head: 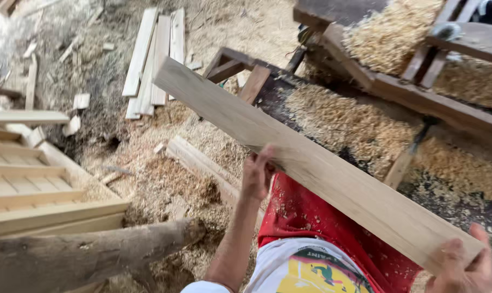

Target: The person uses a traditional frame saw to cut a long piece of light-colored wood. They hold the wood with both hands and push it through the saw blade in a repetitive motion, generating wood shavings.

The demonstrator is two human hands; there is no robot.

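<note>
Pale, freshly cut wood fills the middle of the view: a long plank (311, 163) slants from about 4 o'clock up to 11 o'clock, carried clear of the floor by both hands; the right hand (463, 266), at the low corner near 4 o'clock, is closed on the near end of the plank, fingers wrapped over its edge; the left hand (258, 172), just left of centre, grips the plank's lower edge partway along, its fingers curled under and the thumb on top; below the plank, at 6 o'clock, the person's red shorts (311, 217) are flecked with chips and a white shirt with a coloured print (305, 268) shows at the bottom edge; at 7 o'clock a rough round log (94, 252) lies on the floor, and just above it, toward 9 o'clock, sits a stack of light framed panels (34, 184); sawdust and shavings (164, 179) cover the floor around the left hand, with a flat board (202, 165) half buried near it; to the right, from 3 o'clock to 1 o'clock, a dark wooden worktop (419, 97) carries heaped yellow shavings; farther off, at 11 o'clock, a few thin pale boards (153, 59) lie side by side on the littered ground.
</note>
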